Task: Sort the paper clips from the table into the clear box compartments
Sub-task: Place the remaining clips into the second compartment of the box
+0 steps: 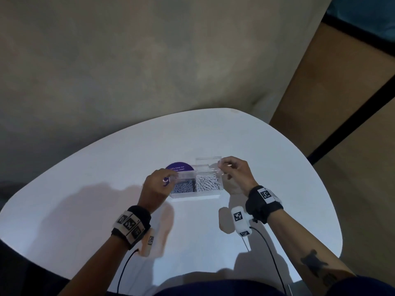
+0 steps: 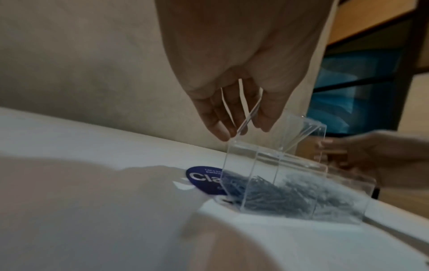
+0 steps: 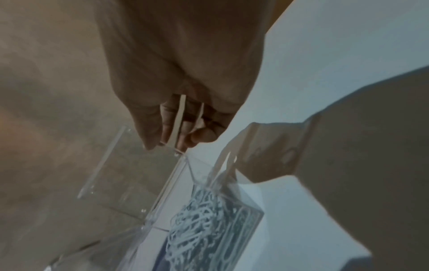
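My right hand [image 1: 234,171] pinches the corner of the raised clear lid [image 1: 208,160]; my left hand [image 1: 157,184] has its fingers curled on the other lid [image 2: 249,117], at the left end of the clear box [image 1: 195,195]. Between my hands the box sits on the white table [image 1: 85,167], paper clips [image 1: 206,182] heaped in both compartments, a purple sticker [image 1: 179,166] just behind.
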Tool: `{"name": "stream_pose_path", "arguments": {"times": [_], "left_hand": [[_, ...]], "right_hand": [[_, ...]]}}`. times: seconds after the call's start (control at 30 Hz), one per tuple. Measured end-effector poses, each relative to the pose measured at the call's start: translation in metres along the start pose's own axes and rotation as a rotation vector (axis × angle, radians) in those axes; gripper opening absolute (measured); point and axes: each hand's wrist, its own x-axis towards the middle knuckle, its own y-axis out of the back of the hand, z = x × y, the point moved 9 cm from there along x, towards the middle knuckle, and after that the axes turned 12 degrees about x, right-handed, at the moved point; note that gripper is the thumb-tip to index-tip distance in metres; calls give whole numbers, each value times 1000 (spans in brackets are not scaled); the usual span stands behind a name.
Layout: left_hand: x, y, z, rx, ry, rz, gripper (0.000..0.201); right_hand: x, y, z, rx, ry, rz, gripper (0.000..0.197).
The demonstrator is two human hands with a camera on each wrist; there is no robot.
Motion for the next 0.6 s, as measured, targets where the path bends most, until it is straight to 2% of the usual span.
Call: {"name": "stream_pose_path", "arguments": {"times": [0.07, 0.27, 0.37, 0.47, 0.53, 0.6], "left_hand": [[-6, -5, 0, 76, -52, -20, 25], [-16, -17, 2, 220, -131, -121, 43], [-12, -18, 3, 253, -105, -145, 47], [-4, -34, -2, 260, -33, -298, 73], [-3, -43, -2, 260, -14, -383, 88], [-2, -45, 0, 265, -9, -386, 85]], "right_hand": [[-2, 1, -5, -77, 51, -58, 9], [-19, -13, -11, -535, 298, -335, 39], [-17, -12, 1, -677, 192, -358, 37], [-14, -15, 8, -741, 161, -348, 35], [-15, -22, 10, -800, 171, -364, 54], [-16, -28, 12, -834, 165, -380, 67]]}}
